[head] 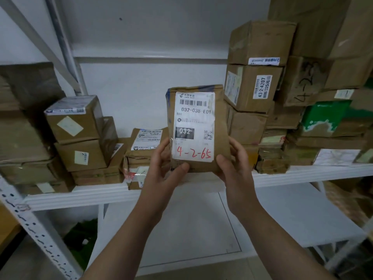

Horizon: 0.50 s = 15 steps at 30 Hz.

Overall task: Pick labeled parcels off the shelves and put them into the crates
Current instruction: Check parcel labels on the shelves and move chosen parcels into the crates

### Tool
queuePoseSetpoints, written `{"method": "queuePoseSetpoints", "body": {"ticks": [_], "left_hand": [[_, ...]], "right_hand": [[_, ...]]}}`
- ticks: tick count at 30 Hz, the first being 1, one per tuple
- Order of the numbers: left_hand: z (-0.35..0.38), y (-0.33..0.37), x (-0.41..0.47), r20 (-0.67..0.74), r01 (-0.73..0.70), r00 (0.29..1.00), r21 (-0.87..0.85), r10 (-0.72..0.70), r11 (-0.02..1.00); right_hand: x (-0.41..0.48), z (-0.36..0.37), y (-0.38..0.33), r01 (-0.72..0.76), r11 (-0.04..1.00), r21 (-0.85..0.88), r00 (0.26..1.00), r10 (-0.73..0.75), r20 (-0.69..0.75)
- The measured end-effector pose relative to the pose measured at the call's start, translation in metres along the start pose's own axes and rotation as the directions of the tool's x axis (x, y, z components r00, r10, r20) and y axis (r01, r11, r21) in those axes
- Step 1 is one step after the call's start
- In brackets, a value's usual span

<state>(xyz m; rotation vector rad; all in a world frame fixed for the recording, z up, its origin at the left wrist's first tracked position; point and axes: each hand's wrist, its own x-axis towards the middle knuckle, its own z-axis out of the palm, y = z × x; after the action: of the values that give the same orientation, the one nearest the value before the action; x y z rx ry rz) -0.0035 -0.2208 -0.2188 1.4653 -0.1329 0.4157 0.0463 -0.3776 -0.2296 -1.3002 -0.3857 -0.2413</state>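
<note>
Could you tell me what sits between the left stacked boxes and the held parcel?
In the head view, a low pile of flat labelled parcels lies there, left of the held parcel.

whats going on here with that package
A person holds a brown parcel upright in both hands, left hand and right hand gripping its lower corners, in front of a white shelf stacked with cardboard boxes. Its label faces the camera, with 4-2-65 handwritten in red.
</note>
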Motion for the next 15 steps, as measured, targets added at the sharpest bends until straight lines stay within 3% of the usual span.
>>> {"method": "queuePoseSetpoints", "body": {"ticks": [10, 15], "left_hand": [[-0.023, 0.016, -0.006, -0.069, -0.033, 0.997, 0.013, 0.034, 0.999], [-0.033, 0.016, -0.004, -0.105, -0.021, 0.994, 0.062, 0.028, 0.998]], "right_hand": [[0.007, 0.028, -0.002, 0.088, 0.994, -0.063, 0.990, -0.080, 0.112], [0.008, 0.039, -0.006, 0.215, 0.966, -0.143, 0.963, -0.186, 0.195]]}}
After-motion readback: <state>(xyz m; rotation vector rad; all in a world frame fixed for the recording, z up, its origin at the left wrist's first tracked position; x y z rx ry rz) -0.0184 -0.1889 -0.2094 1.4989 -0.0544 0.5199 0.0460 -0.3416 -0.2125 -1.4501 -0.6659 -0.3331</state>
